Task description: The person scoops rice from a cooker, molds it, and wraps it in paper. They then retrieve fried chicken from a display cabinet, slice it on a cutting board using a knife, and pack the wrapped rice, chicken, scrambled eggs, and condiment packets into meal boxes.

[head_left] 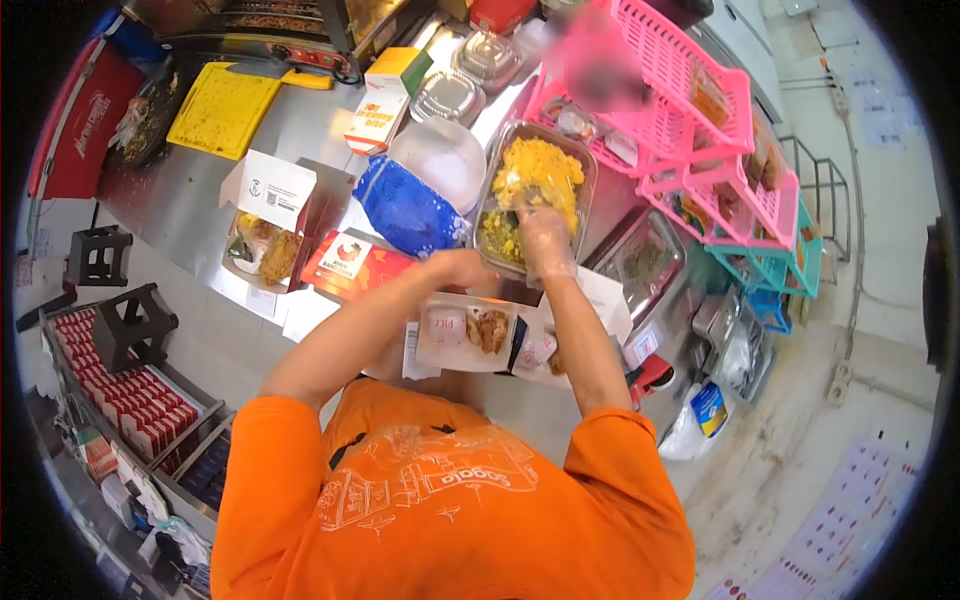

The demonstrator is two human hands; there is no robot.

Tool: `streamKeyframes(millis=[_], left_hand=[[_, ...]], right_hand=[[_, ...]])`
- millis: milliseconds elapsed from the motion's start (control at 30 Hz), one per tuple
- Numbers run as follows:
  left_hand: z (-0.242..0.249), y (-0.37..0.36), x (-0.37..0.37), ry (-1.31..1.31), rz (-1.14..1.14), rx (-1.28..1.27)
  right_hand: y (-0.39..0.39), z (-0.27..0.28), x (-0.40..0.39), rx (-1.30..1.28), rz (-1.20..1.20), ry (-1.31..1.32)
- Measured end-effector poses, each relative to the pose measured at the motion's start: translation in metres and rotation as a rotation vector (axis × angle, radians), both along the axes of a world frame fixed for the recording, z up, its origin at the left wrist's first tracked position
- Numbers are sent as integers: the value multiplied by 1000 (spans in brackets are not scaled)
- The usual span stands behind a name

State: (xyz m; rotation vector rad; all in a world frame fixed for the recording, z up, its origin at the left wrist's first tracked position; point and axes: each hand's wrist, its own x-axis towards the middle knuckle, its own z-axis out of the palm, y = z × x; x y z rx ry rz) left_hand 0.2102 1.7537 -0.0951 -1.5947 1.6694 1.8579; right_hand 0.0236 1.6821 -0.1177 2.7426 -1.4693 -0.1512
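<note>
My right hand [547, 242], in a clear plastic glove, reaches into a clear tray [590, 190] of yellow crumbly food [540, 170]. Its fingers are curled down at the greener, front part of the food; a dark bit shows by the fingertips, too small to name. My left hand [462, 270] is at the back edge of an open white food box [465, 335], its fingers largely hidden. That box holds a white wrapped packet marked rice [446, 324] and a browned piece of food [490, 330]. A second open box [540, 350] with similar contents sits beside it, under my right forearm.
A blue bag [410, 205] and a white round bowl [438, 160] lie behind my left hand. Further left are another filled box [265, 235], a red printed box [355, 262] and a yellow cutting board [222, 108] with a knife. Pink baskets [690, 130] stand at the right.
</note>
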Motion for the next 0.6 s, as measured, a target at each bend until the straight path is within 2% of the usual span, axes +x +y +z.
streamKeyframes(millis=[33, 100, 133, 233, 267, 367, 400, 467, 500, 533, 600], left_hand=[[3, -1, -5, -74, -46, -70], [-34, 0, -14, -70, 120, -88], [-55, -2, -19, -67, 201, -92], [-90, -16, -17, -121, -223, -407], [-87, -19, -14, -148, -277, -485], [-90, -18, -10, -136, -295, -558], [-92, -15, -10, -127, -285, -544], [-94, -23, -11, -102, -273, -534], [-96, -23, -12, -53, -144, -434], [-98, -23, -13, -6, -16, -331], [-88, -21, -7, 260, 449, 166]], right_hand=[[-3, -10, -1, 18, -75, 0], [-1, -9, 6, 58, -228, 6], [-5, -18, 4, 93, -337, -260], [-19, -4, 34, 235, -706, -676], [-33, -31, 34, 193, -755, -718], [-53, -62, 37, -13, -569, -506], [-52, -28, 35, 595, -762, -732], [-42, -8, 37, 444, -648, -381], [-36, -4, 34, 369, -590, -205], [-31, -1, 30, 415, -592, -199], [-26, 0, 22, 507, -592, -196]])
